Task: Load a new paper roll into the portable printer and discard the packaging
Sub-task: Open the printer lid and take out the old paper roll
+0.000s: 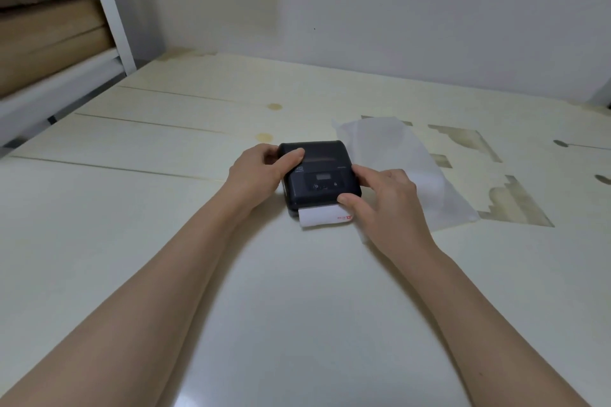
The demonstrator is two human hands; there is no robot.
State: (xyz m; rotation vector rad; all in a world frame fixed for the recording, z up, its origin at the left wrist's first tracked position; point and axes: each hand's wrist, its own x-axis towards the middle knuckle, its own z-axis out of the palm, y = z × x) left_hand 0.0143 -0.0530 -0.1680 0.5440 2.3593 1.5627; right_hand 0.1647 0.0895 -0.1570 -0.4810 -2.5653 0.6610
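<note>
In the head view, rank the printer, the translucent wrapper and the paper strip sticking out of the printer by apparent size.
1. Translucent wrapper, partly hidden behind the right hand.
2. Printer.
3. Paper strip.

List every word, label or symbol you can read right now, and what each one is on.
Nothing is legible.
Printer: pale logo at upper left of its top, small display, three button icons; all too blurred.
Paper strip sticking out of its front: red print at the right end, too small to read.
</note>
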